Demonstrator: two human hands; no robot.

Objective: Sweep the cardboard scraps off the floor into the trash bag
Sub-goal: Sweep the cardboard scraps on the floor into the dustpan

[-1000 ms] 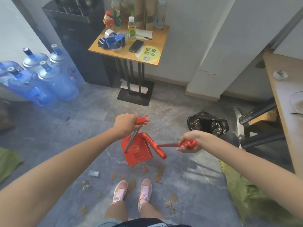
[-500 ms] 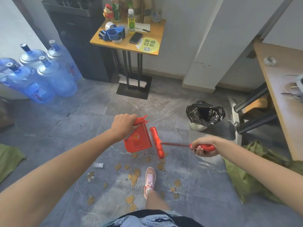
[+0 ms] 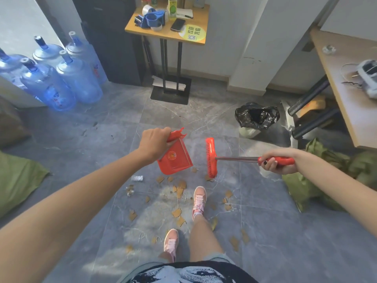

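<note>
My left hand (image 3: 155, 142) grips the handle of a red dustpan (image 3: 175, 160), which hangs just above the grey floor. My right hand (image 3: 275, 161) holds the red grip of a small red broom (image 3: 211, 157); its brush head stands on end a little right of the pan, its lower end close to a scrap. Several brown cardboard scraps (image 3: 179, 187) lie scattered on the tiles below both tools and around my pink shoes. An open black trash bag (image 3: 256, 115) sits on the floor up and to the right of the broom.
Blue water jugs (image 3: 67, 78) stand at the left wall. A small wooden side table (image 3: 169, 29) on a black base is ahead. A desk (image 3: 346, 84) and black bars are at the right. Green sacks (image 3: 310, 180) lie on the floor at both sides.
The broom and dustpan have come apart: my right hand drew the broom to the right, and the pan stayed by my left hand. My feet stepped, one ahead of the other.
</note>
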